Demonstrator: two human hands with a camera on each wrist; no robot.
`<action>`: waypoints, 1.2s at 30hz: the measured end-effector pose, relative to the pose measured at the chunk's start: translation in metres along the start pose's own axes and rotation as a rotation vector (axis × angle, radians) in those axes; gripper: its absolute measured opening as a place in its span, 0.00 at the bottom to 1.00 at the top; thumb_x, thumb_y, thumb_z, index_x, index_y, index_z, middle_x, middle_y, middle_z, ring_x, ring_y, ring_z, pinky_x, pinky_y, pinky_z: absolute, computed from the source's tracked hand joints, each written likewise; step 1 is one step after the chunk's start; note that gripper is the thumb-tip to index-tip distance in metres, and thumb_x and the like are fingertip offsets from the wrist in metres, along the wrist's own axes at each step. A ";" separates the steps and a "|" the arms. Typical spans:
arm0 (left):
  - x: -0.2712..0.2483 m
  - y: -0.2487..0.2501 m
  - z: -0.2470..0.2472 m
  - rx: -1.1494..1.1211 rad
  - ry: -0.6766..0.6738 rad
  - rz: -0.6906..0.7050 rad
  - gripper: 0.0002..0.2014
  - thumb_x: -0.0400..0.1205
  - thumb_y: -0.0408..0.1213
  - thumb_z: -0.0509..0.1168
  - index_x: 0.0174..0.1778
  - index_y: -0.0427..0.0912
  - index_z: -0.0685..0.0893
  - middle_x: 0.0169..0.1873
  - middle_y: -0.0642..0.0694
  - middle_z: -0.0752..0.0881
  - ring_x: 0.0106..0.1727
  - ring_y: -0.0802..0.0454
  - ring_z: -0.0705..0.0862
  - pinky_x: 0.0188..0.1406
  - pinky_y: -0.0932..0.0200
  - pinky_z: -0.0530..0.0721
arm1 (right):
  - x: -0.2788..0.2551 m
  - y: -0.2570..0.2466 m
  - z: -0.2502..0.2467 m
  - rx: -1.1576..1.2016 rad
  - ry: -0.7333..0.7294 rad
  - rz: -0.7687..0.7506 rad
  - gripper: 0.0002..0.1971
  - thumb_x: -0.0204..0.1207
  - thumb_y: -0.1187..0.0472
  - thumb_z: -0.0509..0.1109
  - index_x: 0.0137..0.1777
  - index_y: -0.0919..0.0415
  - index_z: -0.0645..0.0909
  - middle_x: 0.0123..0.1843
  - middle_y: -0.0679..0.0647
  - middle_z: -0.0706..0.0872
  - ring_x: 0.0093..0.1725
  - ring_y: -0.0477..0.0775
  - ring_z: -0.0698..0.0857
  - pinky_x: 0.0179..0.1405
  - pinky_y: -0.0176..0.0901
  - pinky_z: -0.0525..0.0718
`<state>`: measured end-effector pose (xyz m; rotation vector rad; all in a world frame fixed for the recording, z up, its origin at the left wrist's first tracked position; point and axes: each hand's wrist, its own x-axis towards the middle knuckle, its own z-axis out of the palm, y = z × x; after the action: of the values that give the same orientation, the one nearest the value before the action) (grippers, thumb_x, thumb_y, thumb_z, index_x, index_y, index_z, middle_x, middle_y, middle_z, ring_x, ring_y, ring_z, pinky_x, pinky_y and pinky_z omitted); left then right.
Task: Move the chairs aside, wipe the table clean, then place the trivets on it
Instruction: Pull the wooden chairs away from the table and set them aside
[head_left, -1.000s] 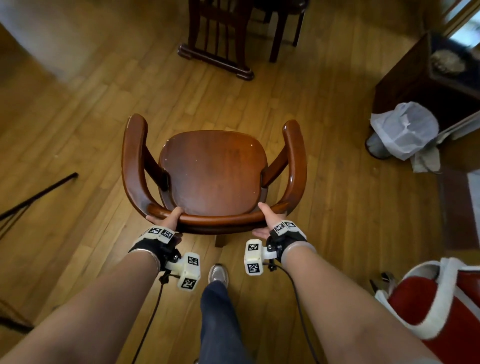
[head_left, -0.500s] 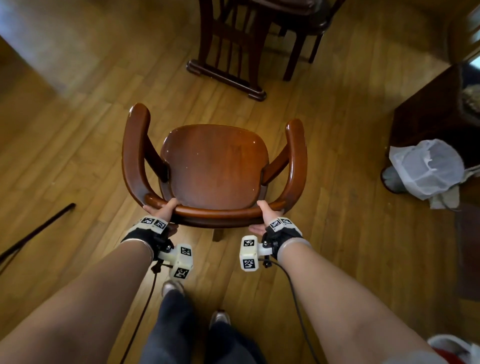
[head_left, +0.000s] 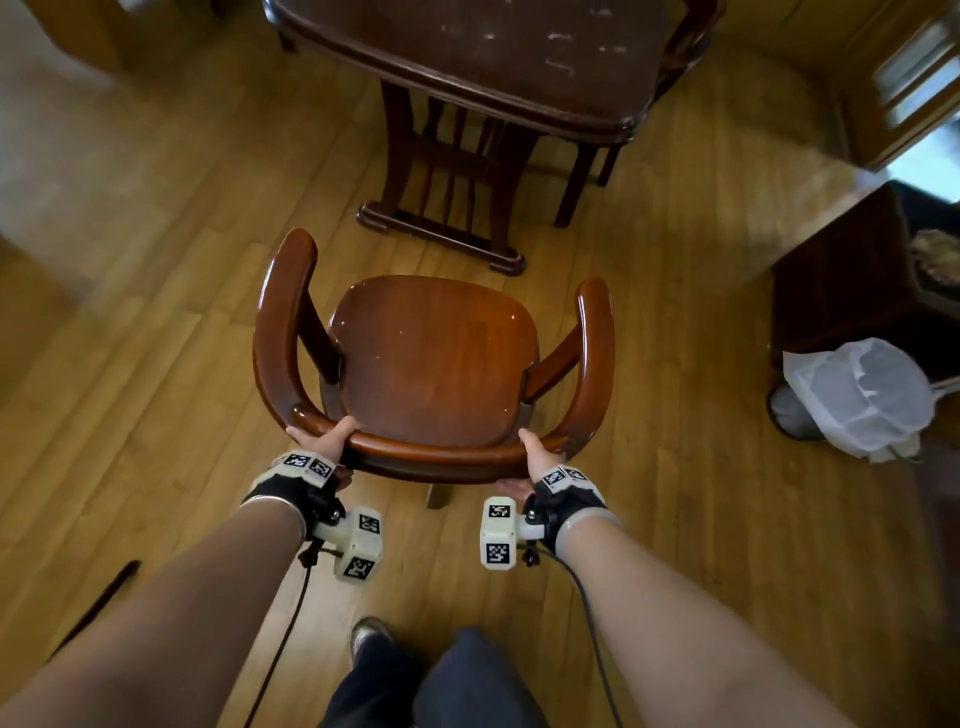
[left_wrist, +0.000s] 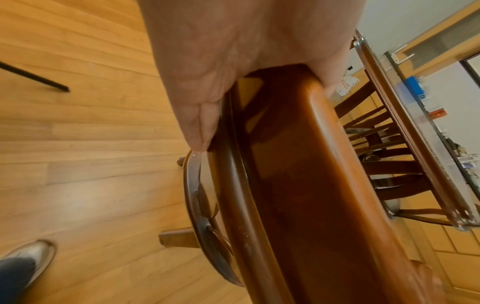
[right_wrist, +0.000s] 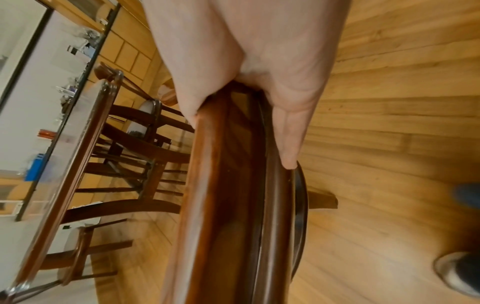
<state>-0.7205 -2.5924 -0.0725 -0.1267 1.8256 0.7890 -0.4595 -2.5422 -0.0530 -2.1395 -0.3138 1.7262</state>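
Head view: a wooden armchair (head_left: 434, 358) stands on the plank floor (head_left: 156, 322) just short of the dark table (head_left: 483, 57), its seat facing the table's trestle base. Both hands clasp the curved back rail from behind, the left hand (head_left: 324, 441) near the rail's left bend, the right hand (head_left: 537, 457) near its right, thumbs on top and fingers wrapped beneath. A white bag (head_left: 862, 397) sits against a dark cabinet (head_left: 836, 280) to the right
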 end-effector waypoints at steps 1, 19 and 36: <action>0.009 0.016 0.002 0.011 -0.006 -0.005 0.56 0.69 0.47 0.74 0.82 0.54 0.38 0.65 0.32 0.75 0.52 0.35 0.84 0.51 0.40 0.86 | 0.003 -0.011 0.012 0.025 0.001 0.001 0.42 0.76 0.51 0.73 0.83 0.52 0.51 0.48 0.70 0.82 0.43 0.70 0.88 0.51 0.64 0.88; 0.124 0.271 0.042 0.159 -0.034 0.054 0.50 0.74 0.38 0.70 0.83 0.53 0.42 0.41 0.41 0.77 0.30 0.45 0.80 0.33 0.53 0.83 | 0.084 -0.205 0.157 0.172 0.022 0.099 0.46 0.67 0.60 0.78 0.80 0.50 0.55 0.51 0.72 0.85 0.29 0.71 0.89 0.30 0.60 0.88; 0.173 0.383 0.066 0.113 -0.141 0.063 0.53 0.75 0.40 0.70 0.81 0.61 0.33 0.51 0.35 0.81 0.40 0.41 0.82 0.40 0.48 0.81 | 0.117 -0.293 0.228 0.256 0.131 0.068 0.46 0.67 0.64 0.74 0.81 0.48 0.53 0.54 0.72 0.79 0.35 0.73 0.89 0.35 0.67 0.88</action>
<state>-0.9074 -2.2099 -0.0623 0.0587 1.7420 0.7189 -0.6374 -2.1967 -0.0747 -2.0813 0.0156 1.5574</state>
